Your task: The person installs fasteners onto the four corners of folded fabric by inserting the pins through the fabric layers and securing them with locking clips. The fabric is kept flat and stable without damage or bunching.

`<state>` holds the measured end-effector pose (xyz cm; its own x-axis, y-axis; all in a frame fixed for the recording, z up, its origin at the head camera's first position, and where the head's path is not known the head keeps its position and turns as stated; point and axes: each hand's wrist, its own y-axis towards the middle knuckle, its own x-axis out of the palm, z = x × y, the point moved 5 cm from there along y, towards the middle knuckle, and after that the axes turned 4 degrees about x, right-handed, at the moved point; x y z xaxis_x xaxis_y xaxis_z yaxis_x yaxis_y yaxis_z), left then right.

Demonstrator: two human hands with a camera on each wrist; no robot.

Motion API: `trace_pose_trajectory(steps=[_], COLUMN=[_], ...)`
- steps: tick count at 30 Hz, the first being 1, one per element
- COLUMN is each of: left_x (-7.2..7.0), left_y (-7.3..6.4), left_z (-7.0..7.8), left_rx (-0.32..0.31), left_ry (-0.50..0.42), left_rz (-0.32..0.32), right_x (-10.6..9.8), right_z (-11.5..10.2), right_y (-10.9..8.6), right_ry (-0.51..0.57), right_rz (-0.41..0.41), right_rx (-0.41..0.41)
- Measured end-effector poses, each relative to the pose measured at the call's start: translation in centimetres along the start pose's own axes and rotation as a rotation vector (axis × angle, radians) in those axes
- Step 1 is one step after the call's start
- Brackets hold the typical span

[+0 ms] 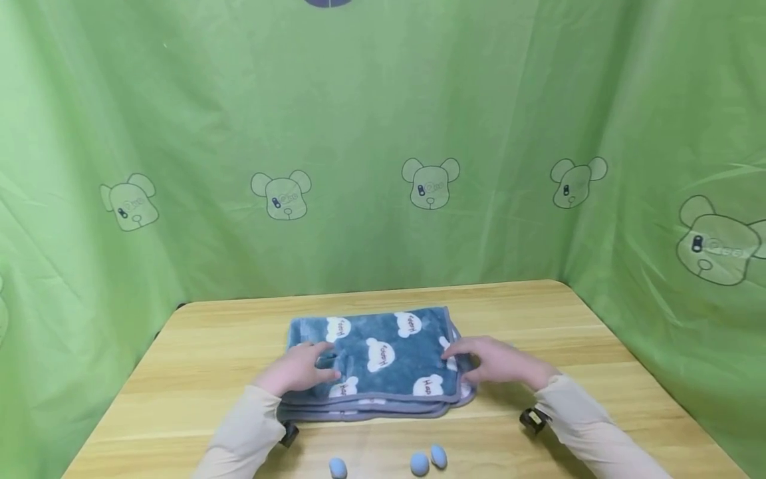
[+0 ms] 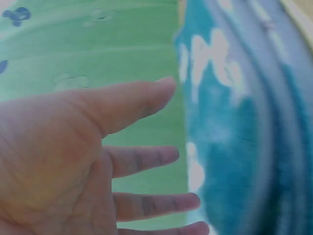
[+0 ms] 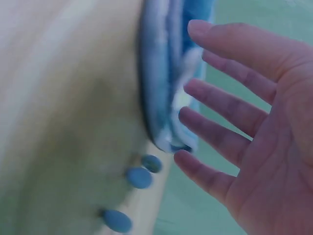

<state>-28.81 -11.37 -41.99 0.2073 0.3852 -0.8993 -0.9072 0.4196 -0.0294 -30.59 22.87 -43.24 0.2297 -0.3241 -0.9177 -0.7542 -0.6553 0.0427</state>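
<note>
A folded teal blanket with white bear heads and grey edging lies on the wooden table, its layers stacked. At its left side, my left hand is over the top layer with thumb and fingers spread apart. In the left wrist view the left hand shows straight fingers and nothing in its palm. My right hand is at the blanket's right edge. The right wrist view shows the right hand with its fingers spread and holding nothing. Whether the fingertips touch the cloth, I cannot tell.
Three small blue egg-shaped things lie near the table's front: one at left, and a pair, one at centre and one beside it. A green curtain printed with bear heads surrounds the wooden table at the back and sides.
</note>
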Motion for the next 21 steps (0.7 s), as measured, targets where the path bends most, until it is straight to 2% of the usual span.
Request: trace_pose_trajectory(steps=[5,10,15,21], left_x=[-1.2,-2.0,-1.0,1.7], left_y=[0.1,1.1,2.3,3.7], left_z=[1.3,3.1,5.7,8.2], left_rx=[0.082,0.226,0.361,0.421], left_ry=[-0.018,-0.045,-0.060,-0.027], left_rz=[-0.025,-0.030,-0.057,-0.106], right_x=[-2.3,-3.5,-3.2,-2.3], right_z=[0.4,2.0,3.2,4.2], right_y=[-0.4,-0.2,0.1,-0.5], right_ry=[0.017,-0.011,-0.037,-0.051], right_rz=[0.110,0.193,0.168,0.155], right_rx=[0.063,0.198,0.378,0.543])
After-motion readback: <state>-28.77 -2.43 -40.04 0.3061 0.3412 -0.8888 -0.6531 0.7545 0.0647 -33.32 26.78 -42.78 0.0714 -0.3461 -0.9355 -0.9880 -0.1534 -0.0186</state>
